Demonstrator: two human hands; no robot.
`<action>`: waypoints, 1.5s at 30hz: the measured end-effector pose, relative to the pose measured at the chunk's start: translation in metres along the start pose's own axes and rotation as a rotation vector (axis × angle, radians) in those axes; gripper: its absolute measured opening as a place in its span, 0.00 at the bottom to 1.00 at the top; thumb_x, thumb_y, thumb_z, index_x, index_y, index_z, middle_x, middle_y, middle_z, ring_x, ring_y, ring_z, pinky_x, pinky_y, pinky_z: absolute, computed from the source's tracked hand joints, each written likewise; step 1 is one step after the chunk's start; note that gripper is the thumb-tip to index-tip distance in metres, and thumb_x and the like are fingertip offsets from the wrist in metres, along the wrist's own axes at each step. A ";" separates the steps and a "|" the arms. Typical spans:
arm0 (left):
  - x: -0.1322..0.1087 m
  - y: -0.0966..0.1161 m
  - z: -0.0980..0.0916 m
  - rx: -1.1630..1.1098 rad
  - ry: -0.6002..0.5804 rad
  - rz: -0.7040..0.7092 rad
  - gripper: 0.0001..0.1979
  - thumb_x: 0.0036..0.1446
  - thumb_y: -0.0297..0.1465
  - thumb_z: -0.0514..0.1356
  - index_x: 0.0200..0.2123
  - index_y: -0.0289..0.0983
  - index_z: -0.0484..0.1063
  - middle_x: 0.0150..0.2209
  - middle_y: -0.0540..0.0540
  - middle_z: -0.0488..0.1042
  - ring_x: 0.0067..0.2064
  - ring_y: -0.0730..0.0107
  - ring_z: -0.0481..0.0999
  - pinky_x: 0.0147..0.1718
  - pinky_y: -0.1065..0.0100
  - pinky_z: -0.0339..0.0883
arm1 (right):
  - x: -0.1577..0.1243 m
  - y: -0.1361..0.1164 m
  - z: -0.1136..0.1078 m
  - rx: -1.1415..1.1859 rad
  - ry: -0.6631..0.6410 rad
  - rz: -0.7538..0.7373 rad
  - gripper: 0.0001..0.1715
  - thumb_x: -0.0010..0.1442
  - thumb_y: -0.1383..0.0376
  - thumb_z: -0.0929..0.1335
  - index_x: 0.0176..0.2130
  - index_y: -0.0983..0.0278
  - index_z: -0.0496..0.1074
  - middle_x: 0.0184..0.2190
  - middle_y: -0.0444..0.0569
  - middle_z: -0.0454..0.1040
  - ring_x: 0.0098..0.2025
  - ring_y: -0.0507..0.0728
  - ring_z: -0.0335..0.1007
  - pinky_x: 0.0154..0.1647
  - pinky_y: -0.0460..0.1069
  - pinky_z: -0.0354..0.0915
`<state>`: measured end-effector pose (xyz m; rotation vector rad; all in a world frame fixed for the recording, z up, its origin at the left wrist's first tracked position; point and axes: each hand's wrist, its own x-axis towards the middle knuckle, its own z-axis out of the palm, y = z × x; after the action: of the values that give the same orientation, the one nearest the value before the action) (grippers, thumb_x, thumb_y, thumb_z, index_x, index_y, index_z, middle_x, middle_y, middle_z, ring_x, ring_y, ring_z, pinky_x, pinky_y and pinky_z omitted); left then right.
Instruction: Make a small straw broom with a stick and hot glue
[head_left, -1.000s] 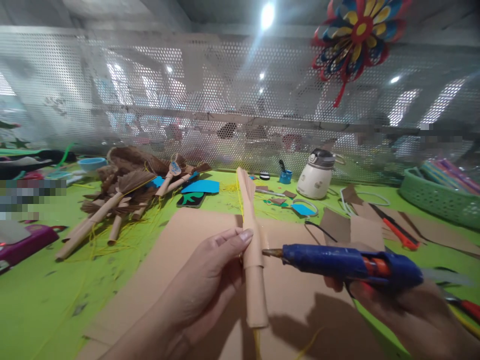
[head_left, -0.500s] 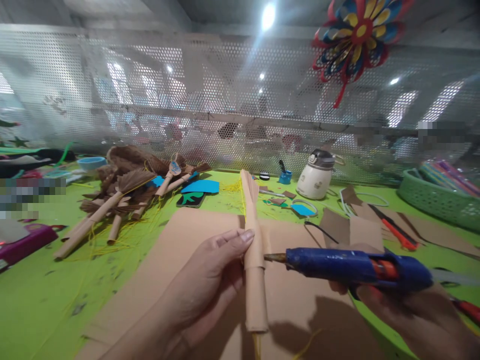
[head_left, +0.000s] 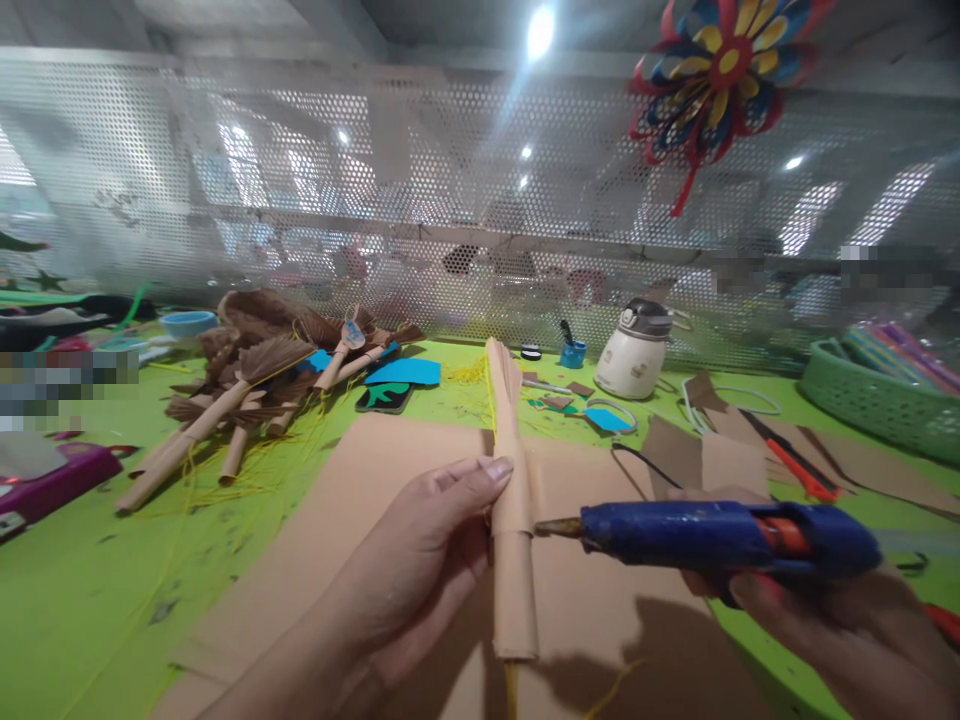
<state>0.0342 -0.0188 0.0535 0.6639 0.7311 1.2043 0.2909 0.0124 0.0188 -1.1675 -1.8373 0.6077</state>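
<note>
My left hand (head_left: pixel 442 530) pinches a rolled brown paper broom (head_left: pixel 514 590) around its middle, thumb on top. The broom stands roughly upright in view, its pleated fan at the far end and yellow string hanging from the near end. In my right hand (head_left: pixel 825 630) is a blue hot glue gun (head_left: pixel 675 535), pointing left. Its metal nozzle is at the right edge of the paper band on the broom; I cannot tell whether it touches. Under both hands lies a large brown paper sheet (head_left: pixel 300 560).
Several similar paper brooms (head_left: pixel 202 430) are piled at left, near a purple device (head_left: pixel 60 485). Behind stand a phone (head_left: pixel 384 397), a white bottle (head_left: pixel 632 350) and a blue pot (head_left: pixel 573 353). At right are red-handled scissors (head_left: pixel 806 472), paper scraps (head_left: pixel 731 465) and a green basket (head_left: pixel 877 405).
The glue gun has shifted slightly right and down, its nozzle still beside the paper band. My left hand keeps the same grip on the broom. The whole view has moved slightly.
</note>
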 end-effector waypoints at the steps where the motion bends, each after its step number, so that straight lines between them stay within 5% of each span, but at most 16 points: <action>1: 0.000 0.000 0.000 0.010 0.002 -0.002 0.17 0.55 0.30 0.61 0.47 0.30 0.74 0.35 0.38 0.79 0.38 0.59 0.77 0.43 0.62 0.69 | 0.000 -0.002 0.002 -0.005 -0.008 0.023 0.17 0.52 0.48 0.69 0.29 0.58 0.76 0.22 0.48 0.78 0.26 0.62 0.76 0.28 0.51 0.75; 6: -0.002 0.002 0.001 0.043 0.027 -0.025 0.15 0.55 0.29 0.61 0.46 0.31 0.75 0.34 0.39 0.78 0.37 0.61 0.77 0.40 0.64 0.69 | 0.004 -0.013 0.008 -0.005 0.003 0.098 0.23 0.51 0.45 0.67 0.27 0.61 0.76 0.26 0.51 0.79 0.30 0.62 0.77 0.32 0.51 0.75; 27: -0.006 0.002 0.006 0.017 -0.064 -0.017 0.16 0.52 0.30 0.63 0.46 0.35 0.75 0.35 0.42 0.78 0.39 0.60 0.77 0.44 0.62 0.67 | 0.019 -0.008 0.002 0.109 -0.043 0.059 0.19 0.53 0.50 0.69 0.26 0.64 0.76 0.24 0.50 0.76 0.28 0.58 0.74 0.27 0.46 0.73; 37: -0.007 0.001 0.006 0.004 -0.016 0.009 0.14 0.52 0.29 0.63 0.44 0.32 0.75 0.33 0.41 0.78 0.38 0.61 0.77 0.45 0.62 0.67 | 0.010 -0.017 0.002 0.161 -0.059 0.087 0.23 0.54 0.47 0.67 0.24 0.63 0.75 0.23 0.51 0.76 0.27 0.58 0.73 0.28 0.47 0.72; 45: -0.008 0.002 0.007 -0.026 -0.018 -0.018 0.15 0.53 0.28 0.62 0.46 0.34 0.75 0.33 0.42 0.78 0.38 0.61 0.77 0.43 0.62 0.67 | 0.011 -0.013 0.007 0.285 -0.046 0.111 0.17 0.54 0.52 0.69 0.31 0.63 0.77 0.29 0.53 0.78 0.30 0.60 0.75 0.31 0.49 0.74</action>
<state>0.0371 -0.0263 0.0602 0.6442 0.7038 1.1878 0.2763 0.0174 0.0291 -1.0749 -1.6656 0.9329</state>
